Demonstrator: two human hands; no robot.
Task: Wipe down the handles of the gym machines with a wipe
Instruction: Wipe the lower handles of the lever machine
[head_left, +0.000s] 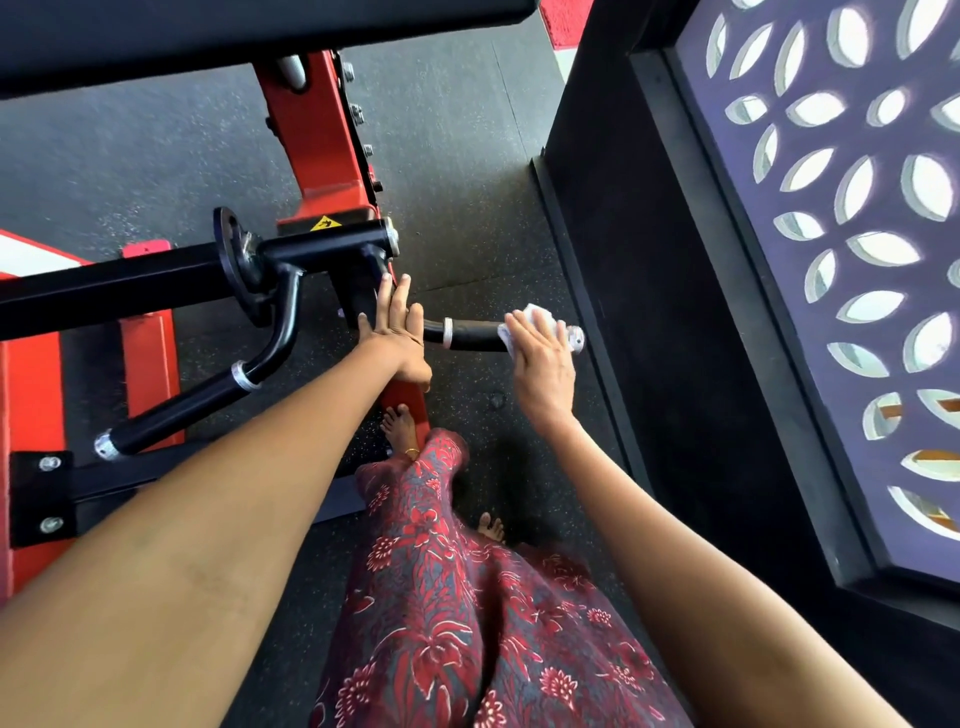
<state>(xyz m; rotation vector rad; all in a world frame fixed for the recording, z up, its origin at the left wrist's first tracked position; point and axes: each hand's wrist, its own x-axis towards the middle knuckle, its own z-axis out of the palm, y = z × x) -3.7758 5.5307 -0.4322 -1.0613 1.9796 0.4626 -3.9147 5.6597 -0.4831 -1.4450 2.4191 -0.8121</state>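
Right hand (543, 364) at 3 o'clock of centre: its grip is clamped over the wipe (535, 318), pressing it round the outer end of the handle (475, 335). Left hand (397, 332) at centre: fingers straight and apart, laid flat on the machine's arm where the handle joins; it holds nothing.

Risks, as judged:
- The wipe covers only the end of the handle near the cap (575, 338). The stretch toward the ring (448, 332) may be missed if the stroke stops short.
- The left hand sits at the pivot (332, 241). If the arm swings under the wiping pressure, the fingers could be pinched.
- The second handle (176, 402), at 9 o'clock, shows no sign of attention; it could be overlooked.
- Bare feet (400, 423) stand beside the red frame (322, 135) on the floor (467, 223); a shifting arm or a stubbed toe is possible.

Condition of the wipe: white, crumpled, bunched small under the palm, edges showing at 12 and 9 o'clock of the hand. Whether it is damp or soiled cannot be told. The handle is black and matt, with a metal ring inboard and a metal cap outboard.
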